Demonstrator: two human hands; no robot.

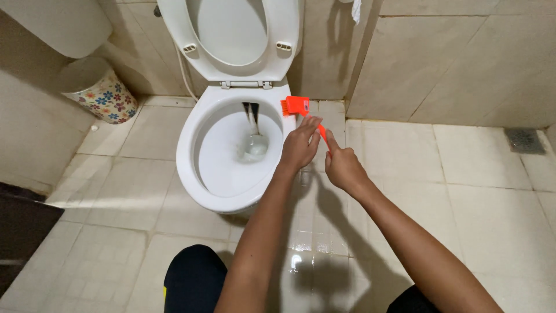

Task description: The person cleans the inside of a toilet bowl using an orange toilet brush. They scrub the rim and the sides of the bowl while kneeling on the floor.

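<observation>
An orange scrub brush rests with its bristled head on the right rim of a white toilet bowl. Both hands grip its thin orange handle. My left hand is closed around the handle nearer the brush head, right beside the rim. My right hand holds the handle's lower end, just behind the left hand. The toilet seat and lid are raised against the wall. Water sits at the bottom of the bowl.
A flower-patterned bin stands at the left by the wall. A floor drain lies at the far right. The beige floor tiles look wet near my knees. A dark mat edge is at the lower left.
</observation>
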